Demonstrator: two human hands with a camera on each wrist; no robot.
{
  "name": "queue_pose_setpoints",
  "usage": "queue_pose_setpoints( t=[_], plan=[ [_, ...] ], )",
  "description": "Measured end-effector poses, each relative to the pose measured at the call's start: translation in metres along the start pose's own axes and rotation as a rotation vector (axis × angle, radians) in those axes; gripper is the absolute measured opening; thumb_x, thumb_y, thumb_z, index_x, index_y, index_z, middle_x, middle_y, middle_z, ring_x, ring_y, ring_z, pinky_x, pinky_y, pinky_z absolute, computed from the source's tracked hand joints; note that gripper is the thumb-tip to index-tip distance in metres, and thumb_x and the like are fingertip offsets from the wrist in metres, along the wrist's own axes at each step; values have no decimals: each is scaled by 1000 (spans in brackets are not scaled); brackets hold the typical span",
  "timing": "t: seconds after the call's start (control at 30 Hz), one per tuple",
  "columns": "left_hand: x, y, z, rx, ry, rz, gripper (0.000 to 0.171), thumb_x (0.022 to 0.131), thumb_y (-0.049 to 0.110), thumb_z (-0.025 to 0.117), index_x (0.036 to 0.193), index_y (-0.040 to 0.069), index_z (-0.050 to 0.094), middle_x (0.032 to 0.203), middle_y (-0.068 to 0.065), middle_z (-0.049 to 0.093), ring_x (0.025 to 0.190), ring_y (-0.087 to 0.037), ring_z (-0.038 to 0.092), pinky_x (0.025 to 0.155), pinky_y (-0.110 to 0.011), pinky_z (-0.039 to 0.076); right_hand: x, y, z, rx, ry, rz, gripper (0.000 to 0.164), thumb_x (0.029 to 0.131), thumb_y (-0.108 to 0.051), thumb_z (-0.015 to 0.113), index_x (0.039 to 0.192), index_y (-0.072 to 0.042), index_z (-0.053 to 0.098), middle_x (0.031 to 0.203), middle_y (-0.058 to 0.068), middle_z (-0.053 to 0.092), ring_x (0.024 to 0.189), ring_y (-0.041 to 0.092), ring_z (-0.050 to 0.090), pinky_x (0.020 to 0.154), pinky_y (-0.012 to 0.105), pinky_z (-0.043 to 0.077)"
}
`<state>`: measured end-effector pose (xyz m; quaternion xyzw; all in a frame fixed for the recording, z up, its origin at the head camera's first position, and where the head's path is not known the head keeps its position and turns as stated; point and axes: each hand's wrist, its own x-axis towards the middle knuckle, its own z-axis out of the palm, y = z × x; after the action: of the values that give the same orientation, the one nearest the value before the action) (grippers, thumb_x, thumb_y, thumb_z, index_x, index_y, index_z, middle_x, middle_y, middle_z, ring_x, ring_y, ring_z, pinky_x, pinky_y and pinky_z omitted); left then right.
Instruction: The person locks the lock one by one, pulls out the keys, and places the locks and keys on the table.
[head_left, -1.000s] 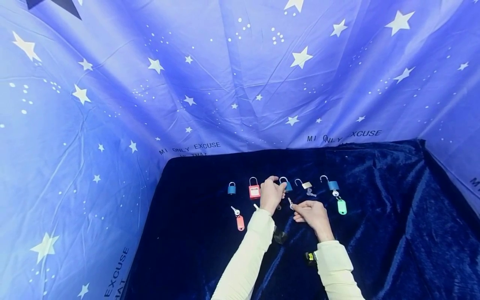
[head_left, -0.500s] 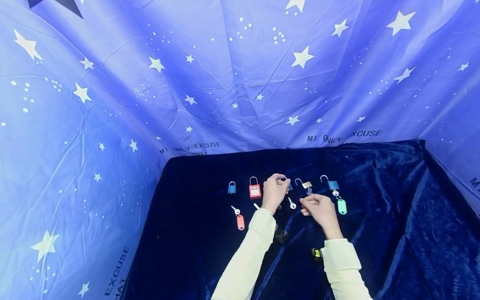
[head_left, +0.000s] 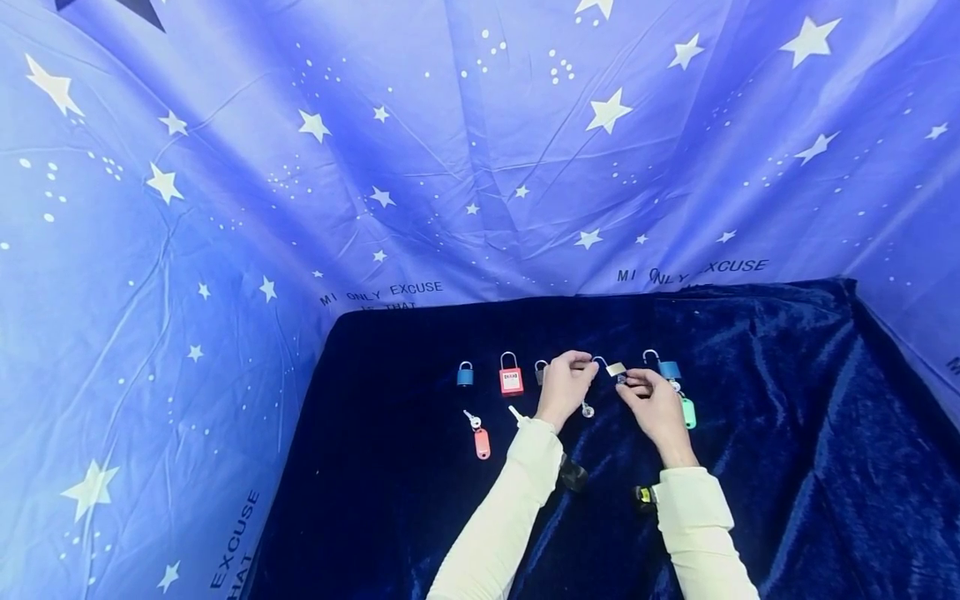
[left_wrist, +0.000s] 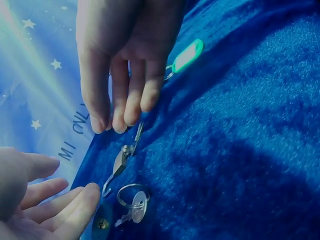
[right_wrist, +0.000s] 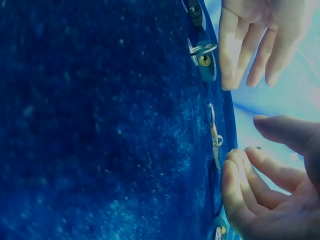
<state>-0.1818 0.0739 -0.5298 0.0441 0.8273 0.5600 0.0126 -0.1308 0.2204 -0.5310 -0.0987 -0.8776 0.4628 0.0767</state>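
A small brass padlock [head_left: 616, 369] with its shackle swung out lies between the two hands, keys [left_wrist: 139, 135] at its lower end. My left hand [head_left: 564, 387], fingers extended, is at the shackle side and covers a blue padlock [left_wrist: 101, 226] in the head view. A loose key on a ring [left_wrist: 137, 207] lies below that blue padlock. My right hand [head_left: 662, 412] hovers by the brass padlock's keys, thumb and fingers apart in the right wrist view. Nothing shows between the fingers of either hand.
Leftward lie a grey padlock [head_left: 539, 377], a red padlock [head_left: 511, 382] and a blue padlock [head_left: 465, 375], with a red-tagged key [head_left: 482, 443] below. An unlocked blue padlock [head_left: 669, 369] and green tag [head_left: 688, 413] lie right. Dark blue velvet [head_left: 375, 500] covers the table.
My right hand let go of the loose key and moved right and up to the brass padlock's keys. My left hand moved right from the blue padlock, uncovering the grey one.
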Motion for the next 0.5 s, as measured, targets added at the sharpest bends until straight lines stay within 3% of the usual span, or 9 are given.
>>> queue_pose_setpoints(
  t=[0.1, 0.23, 0.5],
  plan=[
    [-2, 1, 3, 11, -50, 24, 25, 93, 13, 67, 115, 1, 71, 102, -7, 76, 83, -7, 73, 73, -15, 54, 3, 0, -2, -18, -20, 8, 40, 93, -12, 67, 127, 8, 59, 115, 30, 67, 101, 40, 68, 77, 28, 56],
    [-4, 1, 6, 51, -85, 52, 27, 92, 12, 65, 116, -1, 70, 102, -6, 77, 85, -3, 71, 74, -14, 54, 5, 0, -3, -12, -57, 18, 47, 94, -13, 66, 134, 8, 53, 123, 35, 61, 103, 44, 66, 86, 48, 56],
    [-6, -2, 16, 79, -131, -24, 32, 91, 16, 69, 119, 0, 69, 107, -6, 76, 92, -8, 72, 83, -15, 52, 11, 6, 1, -30, -88, 21, 52, 95, -13, 64, 139, 8, 48, 130, 37, 56, 108, 46, 63, 92, 53, 52]
  ],
)
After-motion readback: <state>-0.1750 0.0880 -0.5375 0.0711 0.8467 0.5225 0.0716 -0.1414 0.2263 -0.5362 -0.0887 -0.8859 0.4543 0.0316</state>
